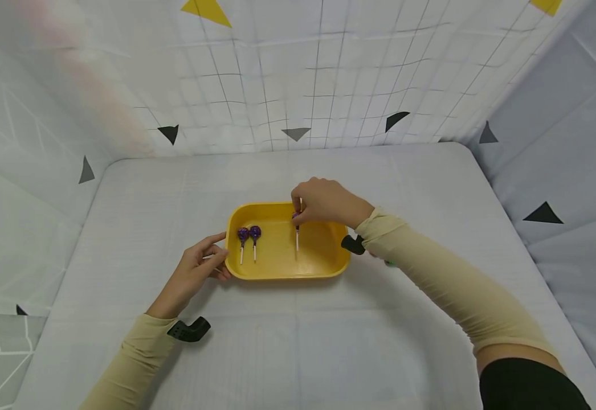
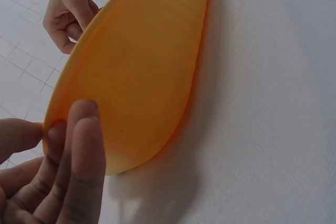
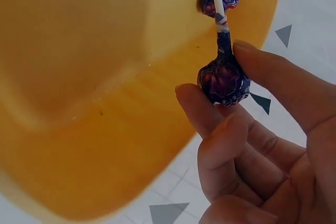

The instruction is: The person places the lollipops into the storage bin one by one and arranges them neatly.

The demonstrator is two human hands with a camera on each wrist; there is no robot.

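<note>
Lollipop point(image 3: 224, 81) over yellow tray point(image 1: 277, 250), head pinched btwn thumb & fingers of R hand point(image 1: 327, 201); L hand point(image 1: 198, 265) grips tray's L end. Long axis front-to-back, stick twd near rim.

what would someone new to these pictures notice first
Most likely the bright yellow tray, standing out mid-table against the white cloth. Next comes the purple-wrapped lollipop pinched by its head in the right hand, its white stick pointing toward the person. Two matching lollipops lie side by side at the tray's left end, where the left hand touches the rim.
</note>
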